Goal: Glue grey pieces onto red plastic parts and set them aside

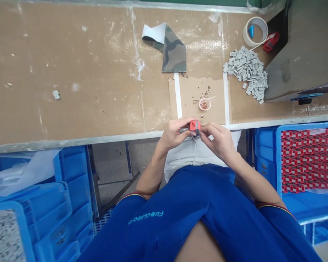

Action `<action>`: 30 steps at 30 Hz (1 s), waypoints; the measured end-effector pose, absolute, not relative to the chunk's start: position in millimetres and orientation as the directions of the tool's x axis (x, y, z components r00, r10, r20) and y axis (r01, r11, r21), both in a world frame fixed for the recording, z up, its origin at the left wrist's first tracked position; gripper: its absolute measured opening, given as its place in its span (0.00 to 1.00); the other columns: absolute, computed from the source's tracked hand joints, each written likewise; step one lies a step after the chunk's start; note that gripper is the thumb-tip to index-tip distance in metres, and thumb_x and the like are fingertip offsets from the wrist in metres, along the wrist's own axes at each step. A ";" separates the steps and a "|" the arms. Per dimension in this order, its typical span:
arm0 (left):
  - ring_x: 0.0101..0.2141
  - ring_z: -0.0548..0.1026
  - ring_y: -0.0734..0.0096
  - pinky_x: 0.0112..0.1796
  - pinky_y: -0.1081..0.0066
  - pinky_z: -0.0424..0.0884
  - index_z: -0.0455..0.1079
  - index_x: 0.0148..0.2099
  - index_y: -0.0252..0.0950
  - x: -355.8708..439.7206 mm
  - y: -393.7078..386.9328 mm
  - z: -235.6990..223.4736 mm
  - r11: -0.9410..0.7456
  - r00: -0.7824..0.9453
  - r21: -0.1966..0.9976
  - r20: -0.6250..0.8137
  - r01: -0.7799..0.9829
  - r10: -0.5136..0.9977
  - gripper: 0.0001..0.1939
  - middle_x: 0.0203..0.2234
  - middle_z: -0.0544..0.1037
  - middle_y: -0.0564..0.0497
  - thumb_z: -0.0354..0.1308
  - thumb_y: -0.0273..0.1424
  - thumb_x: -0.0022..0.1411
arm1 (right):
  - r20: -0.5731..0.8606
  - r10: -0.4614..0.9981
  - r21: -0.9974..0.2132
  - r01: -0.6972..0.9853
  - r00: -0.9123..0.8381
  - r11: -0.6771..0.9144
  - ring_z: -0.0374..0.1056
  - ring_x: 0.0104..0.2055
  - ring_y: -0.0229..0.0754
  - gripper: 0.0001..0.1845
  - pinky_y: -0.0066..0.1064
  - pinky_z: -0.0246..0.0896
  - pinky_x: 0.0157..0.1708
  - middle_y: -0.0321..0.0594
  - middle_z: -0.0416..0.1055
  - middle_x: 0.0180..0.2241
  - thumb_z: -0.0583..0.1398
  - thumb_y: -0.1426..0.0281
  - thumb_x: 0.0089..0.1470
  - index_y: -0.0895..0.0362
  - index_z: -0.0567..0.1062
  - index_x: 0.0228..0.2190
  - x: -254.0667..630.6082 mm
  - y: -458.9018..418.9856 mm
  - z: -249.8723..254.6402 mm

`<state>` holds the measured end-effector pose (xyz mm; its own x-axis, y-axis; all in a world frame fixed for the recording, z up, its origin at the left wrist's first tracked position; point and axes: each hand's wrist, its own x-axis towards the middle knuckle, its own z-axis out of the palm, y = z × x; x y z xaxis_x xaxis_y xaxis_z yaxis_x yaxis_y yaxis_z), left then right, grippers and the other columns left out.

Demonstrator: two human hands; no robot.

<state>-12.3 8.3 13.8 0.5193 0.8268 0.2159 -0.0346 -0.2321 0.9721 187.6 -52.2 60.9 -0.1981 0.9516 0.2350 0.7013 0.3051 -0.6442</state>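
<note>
Left hand (pixel 176 133) grips the red block (pixel 192 126) at the counter's (pixel 104 98) near edge; right hand's (pixel 220 140) fingertips meet its side, grip unclear. Steady left, light right: that's the way!

The left fingers (pixel 183 121) partly hide the red part (pixel 192 126).

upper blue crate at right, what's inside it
Rows of red parts with pale patches show in the upper blue crate. Anything beneath them is covered, and its right end is out of frame.
</note>
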 end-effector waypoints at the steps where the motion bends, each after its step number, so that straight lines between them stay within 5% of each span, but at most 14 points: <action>1: 0.42 0.85 0.62 0.47 0.66 0.82 0.79 0.57 0.35 -12.6 8.5 13.3 -0.244 0.517 0.969 0.224 -0.030 0.826 0.20 0.45 0.87 0.42 0.68 0.37 0.66 | 0.235 0.950 -0.639 0.704 -0.204 0.310 0.70 0.28 0.38 0.07 0.30 0.65 0.31 0.39 0.76 0.30 0.59 0.72 0.65 0.53 0.77 0.34 187.5 -51.0 59.7; 16: 0.42 0.86 0.60 0.46 0.68 0.82 0.77 0.60 0.35 -12.9 6.8 6.5 -0.131 0.518 0.984 0.173 -0.118 0.837 0.28 0.44 0.87 0.42 0.71 0.44 0.63 | 0.205 0.960 -0.691 0.667 -0.191 0.280 0.69 0.28 0.37 0.07 0.29 0.62 0.31 0.38 0.75 0.30 0.60 0.71 0.66 0.54 0.75 0.33 181.5 -48.0 75.6; 25: 0.42 0.86 0.62 0.48 0.67 0.80 0.80 0.55 0.33 -14.4 7.9 9.3 -0.155 0.483 0.985 0.175 -0.082 0.858 0.23 0.45 0.87 0.42 0.72 0.40 0.62 | 0.217 0.958 -0.695 0.660 -0.188 0.287 0.65 0.26 0.35 0.10 0.27 0.59 0.28 0.34 0.71 0.26 0.60 0.72 0.66 0.55 0.72 0.31 179.7 -46.5 72.6; 30: 0.45 0.86 0.60 0.49 0.65 0.80 0.81 0.52 0.38 -9.6 2.9 15.5 0.044 0.530 0.949 0.135 -0.311 0.837 0.23 0.47 0.87 0.40 0.73 0.45 0.60 | 0.340 0.913 -0.667 0.626 -0.227 0.404 0.70 0.31 0.38 0.02 0.29 0.65 0.33 0.39 0.76 0.33 0.62 0.73 0.67 0.55 0.74 0.39 178.6 -59.6 89.9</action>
<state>-9.6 2.9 15.5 0.5296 0.8374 0.1350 -0.3111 0.0437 0.9494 178.6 -59.6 89.9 -0.2274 0.9125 0.3400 0.6259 0.4044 -0.6669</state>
